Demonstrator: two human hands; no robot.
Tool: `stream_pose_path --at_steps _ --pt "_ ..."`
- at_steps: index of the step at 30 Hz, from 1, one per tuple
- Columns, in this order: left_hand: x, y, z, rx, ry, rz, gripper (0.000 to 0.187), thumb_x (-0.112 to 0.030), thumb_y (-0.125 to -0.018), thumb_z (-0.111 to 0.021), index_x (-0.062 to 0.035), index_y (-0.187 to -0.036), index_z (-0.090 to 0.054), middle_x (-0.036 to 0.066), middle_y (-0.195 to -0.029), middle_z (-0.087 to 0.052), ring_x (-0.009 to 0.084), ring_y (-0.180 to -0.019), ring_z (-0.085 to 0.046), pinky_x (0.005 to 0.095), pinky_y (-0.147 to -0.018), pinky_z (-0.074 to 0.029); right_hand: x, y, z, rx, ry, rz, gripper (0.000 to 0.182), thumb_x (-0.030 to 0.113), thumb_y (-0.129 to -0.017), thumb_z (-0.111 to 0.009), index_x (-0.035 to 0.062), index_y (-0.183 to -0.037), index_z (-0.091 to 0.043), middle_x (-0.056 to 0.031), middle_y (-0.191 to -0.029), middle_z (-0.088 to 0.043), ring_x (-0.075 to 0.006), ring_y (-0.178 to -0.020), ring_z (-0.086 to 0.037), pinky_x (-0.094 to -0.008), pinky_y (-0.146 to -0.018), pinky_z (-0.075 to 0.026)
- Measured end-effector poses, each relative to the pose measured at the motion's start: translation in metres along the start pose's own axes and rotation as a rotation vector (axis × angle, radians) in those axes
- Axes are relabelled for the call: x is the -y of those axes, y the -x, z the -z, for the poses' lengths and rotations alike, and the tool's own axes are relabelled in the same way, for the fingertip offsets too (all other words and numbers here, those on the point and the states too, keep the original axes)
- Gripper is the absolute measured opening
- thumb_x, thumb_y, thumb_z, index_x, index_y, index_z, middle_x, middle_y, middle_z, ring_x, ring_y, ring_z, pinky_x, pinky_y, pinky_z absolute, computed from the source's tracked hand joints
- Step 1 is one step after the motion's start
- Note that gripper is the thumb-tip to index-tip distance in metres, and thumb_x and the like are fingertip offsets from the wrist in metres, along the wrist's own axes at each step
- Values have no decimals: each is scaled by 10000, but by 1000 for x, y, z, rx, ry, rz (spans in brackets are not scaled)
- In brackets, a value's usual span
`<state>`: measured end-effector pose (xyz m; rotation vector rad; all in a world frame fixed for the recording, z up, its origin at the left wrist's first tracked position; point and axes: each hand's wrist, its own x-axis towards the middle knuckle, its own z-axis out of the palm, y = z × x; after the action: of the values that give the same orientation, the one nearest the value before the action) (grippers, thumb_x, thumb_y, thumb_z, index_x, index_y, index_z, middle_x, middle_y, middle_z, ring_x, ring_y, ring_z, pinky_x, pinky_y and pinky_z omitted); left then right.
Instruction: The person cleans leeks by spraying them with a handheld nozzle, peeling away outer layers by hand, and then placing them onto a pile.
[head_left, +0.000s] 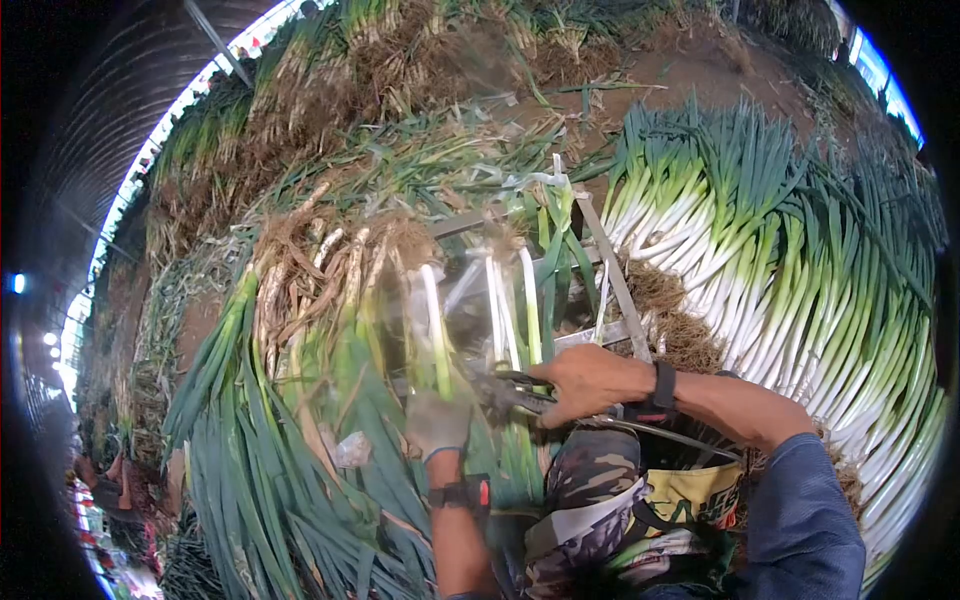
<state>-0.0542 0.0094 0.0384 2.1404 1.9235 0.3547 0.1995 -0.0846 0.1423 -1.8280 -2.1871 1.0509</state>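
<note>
Smeared by motion, my left hand (437, 420) is over the green leaves at the lower end of a white-stemmed green onion (433, 315); its fingers do not show clearly. My right hand (590, 382) is closed around a dark tool (522, 392) with slim, handle-like parts, whose exact kind I cannot make out. The tool points left, towards my left hand. More bare white stalks (497, 305) lie just beyond it. To the left spreads a pile of untrimmed green onions (290, 470), with brown roots and dry skins at the far end.
Clean green onions (740, 270) lie in a large row at the right, roots towards me. A metal frame (615, 275) stands between them and the work spot. Rooted bundles (400, 70) line the back. Loose leaves (430, 165) litter the ground. A person (115, 490) is at far left.
</note>
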Motion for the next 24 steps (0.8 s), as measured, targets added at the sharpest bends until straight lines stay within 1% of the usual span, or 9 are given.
stream_pose_path --at_steps 5,9,11,13,16,17,20,21,24 --pt "-25 4 27 -11 238 -82 421 -333 -788 -765 -11 -1057 -734 267 -975 -737 447 -931 -710 492 -848 -560 -1 25 5 -65 -39 -33 655 463 -742 -751 -26 -1169 -664 -281 -799 -680 -472 -798 -672 -540 -736 -519" --pt "-45 -10 19 122 75 8 422 -333 -795 -761 -23 -1079 -723 243 -1031 -734 419 -963 -714 510 -841 -565 -2 24 9 -101 -22 -75 649 473 -749 -757 -29 -1150 -658 -283 -797 -676 -476 -798 -669 -549 -734 -513" --pt "-30 -5 -17 -9 12 -122 413 -326 -803 -754 -34 -1094 -722 228 -1040 -720 423 -955 -704 518 -835 -567 -1 23 10 -107 -18 -78 642 475 -750 -757 -30 -1135 -658 -283 -800 -676 -476 -800 -670 -550 -736 -513" --pt "-32 8 -25 -143 19 -239 380 -301 -835 -729 -36 -1107 -717 217 -1028 -685 435 -935 -684 532 -821 -567 -2 22 10 -101 -14 -78 631 473 -750 -755 -33 -1115 -662 -284 -805 -678 -475 -803 -672 -547 -741 -516" --pt "-27 32 -20 -72 119 -261 381 -272 -859 -711 -15 -1139 -710 221 -993 -676 431 -923 -679 530 -823 -558 2 23 9 -96 -66 -52 610 460 -745 -752 -32 -1098 -677 -283 -800 -679 -474 -802 -675 -541 -738 -523" --pt "-29 42 -14 -54 144 -218 380 -232 -886 -685 -21 -1201 -700 231 -1034 -687 436 -933 -678 515 -850 -553 2 21 8 -88 -73 -42 607 458 -744 -748 -34 -1093 -681 -285 -795 -679 -475 -798 -675 -539 -737 -526" --pt "1 44 -25 -104 91 -335 400 -183 -887 -683 -10 -1249 -675 249 -1098 -694 442 -954 -677 502 -880 -543 5 17 1 -39 -81 -17 609 460 -739 -740 -39 -1084 -690 -287 -784 -679 -479 -785 -675 -534 -735 -533" --pt "1 43 -15 -164 190 -369 399 -145 -886 -684 6 -1255 -659 269 -1133 -696 449 -981 -675 497 -898 -536 7 14 1 -6 -68 -11 616 465 -738 -738 -41 -1086 -691 -287 -781 -679 -480 -779 -675 -534 -735 -535" --pt "5 34 -24 -191 257 -206 404 -135 -878 -693 16 -1250 -658 277 -1103 -699 446 -991 -676 499 -893 -535 10 5 -3 82 -24 34 633 477 -731 -736 -49 -1080 -692 -290 -781 -683 -482 -776 -677 -534 -741 -540"
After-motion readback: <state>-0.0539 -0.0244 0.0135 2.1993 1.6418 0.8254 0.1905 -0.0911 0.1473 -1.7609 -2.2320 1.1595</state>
